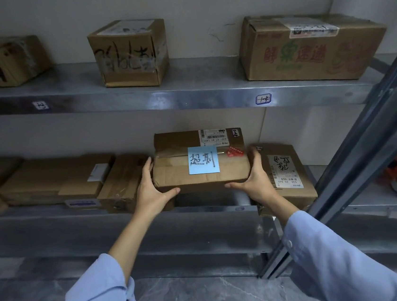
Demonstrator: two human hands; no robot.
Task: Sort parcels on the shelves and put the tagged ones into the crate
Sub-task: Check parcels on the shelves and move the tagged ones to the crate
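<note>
Head view: left hand [151, 190] and right hand [255, 181] clamp the ends of the tagged parcel [200, 175], blue note [203, 160] on top, at the lower shelf [52, 224] front. Pick-up step; next, carry to crate, not visible.

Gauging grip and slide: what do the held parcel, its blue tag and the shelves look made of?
Parcel: brown cardboard, matte and creased, glossy clear tape across its top. Blue tag: thin matte paper, likely a sticky note, inked handwriting. Shelves: grey metal, probably steel; dull sheen, smudged reflections.
</note>
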